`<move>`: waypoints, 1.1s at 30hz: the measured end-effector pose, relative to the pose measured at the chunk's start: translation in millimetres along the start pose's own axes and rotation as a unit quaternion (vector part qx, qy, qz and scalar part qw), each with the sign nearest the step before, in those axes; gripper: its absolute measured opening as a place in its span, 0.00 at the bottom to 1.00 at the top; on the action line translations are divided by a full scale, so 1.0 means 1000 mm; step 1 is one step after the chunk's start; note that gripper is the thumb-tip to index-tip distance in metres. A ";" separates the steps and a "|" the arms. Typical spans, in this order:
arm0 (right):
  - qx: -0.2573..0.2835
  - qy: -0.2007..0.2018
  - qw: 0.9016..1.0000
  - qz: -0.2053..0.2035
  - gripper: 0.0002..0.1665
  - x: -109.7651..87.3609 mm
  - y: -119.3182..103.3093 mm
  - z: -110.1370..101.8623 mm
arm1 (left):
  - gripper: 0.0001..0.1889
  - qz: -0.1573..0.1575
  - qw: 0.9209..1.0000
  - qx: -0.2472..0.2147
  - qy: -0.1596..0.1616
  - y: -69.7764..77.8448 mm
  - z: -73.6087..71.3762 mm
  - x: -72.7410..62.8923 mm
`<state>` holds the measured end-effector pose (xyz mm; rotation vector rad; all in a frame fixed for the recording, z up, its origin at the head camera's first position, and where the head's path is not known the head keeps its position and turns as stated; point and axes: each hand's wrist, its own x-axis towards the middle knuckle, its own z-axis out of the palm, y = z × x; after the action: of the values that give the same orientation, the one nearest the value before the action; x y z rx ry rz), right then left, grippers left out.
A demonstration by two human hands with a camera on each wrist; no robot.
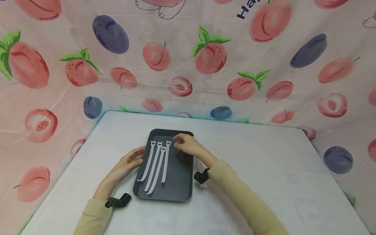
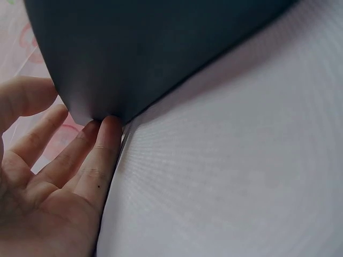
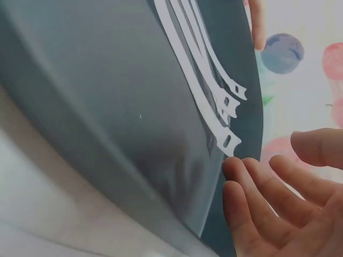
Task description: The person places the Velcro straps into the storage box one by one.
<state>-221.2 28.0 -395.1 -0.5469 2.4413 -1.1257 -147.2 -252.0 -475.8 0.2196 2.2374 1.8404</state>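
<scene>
Touching tray (image 1: pixel 179 178) at edge: left hand (image 1: pixel 128 163); room beside straps (image 1: pixel 159 166).

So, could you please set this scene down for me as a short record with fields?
Surface: white table
Backdrop: fruit-print sheet
Container: dark gray tray, on the table
Contents: four white straps, slotted heads toward the tray's far end
Left grip: fingers touching the tray's left side
Right grip: over the tray, fingertips near the head of the rightmost strap, holding nothing; contact unclear
Beside tray: pale item, mostly hidden by the right arm; identity unclear
</scene>
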 end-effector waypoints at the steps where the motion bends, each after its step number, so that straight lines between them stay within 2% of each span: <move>1: -0.002 0.003 1.000 -0.004 0.22 -0.001 0.001 -0.001 | 0.31 0.000 1.000 0.000 0.000 0.000 0.000 0.000; 16: -0.025 0.028 0.998 -0.059 0.20 -0.026 0.014 -0.013 | 0.31 0.005 1.000 -0.002 -0.002 -0.001 -0.002 -0.001; 26: -0.007 0.031 0.995 -0.093 0.19 -0.040 0.022 -0.027 | 0.30 0.008 1.000 -0.001 -0.007 -0.001 -0.002 -0.002; 33: 0.000 0.042 0.993 -0.114 0.18 -0.045 0.037 -0.033 | 0.31 0.005 1.000 -0.003 -0.008 -0.001 -0.001 -0.001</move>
<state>-206.1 93.3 -395.3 -0.8112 2.4987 -1.2601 -147.0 -253.5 -476.6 0.2446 2.2248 1.8441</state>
